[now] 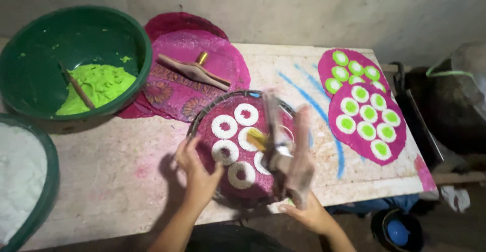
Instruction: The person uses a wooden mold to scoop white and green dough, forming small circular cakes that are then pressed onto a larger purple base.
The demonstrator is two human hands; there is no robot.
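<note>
A round wire-rimmed tray (pixel 202 114) lined with a magenta sheet carries several white dough rings (pixel 224 126). My left hand (pixel 195 168) rests on the tray's near-left edge, fingers spread on the sheet. My right hand (pixel 310 214) grips the lower end of a wooden press tool (pixel 289 150), which is blurred and stands over the tray's right side. A yellow-tipped part shows on the tool near the rings.
A green bowl of bright green paste (pixel 98 83) with a stick sits far left. A second bowl with white dough (pixel 17 176) is at the left edge. Another wooden press (pixel 192 70) lies on magenta sheets. Sheets with green-centred white discs (pixel 365 114) lie to the right.
</note>
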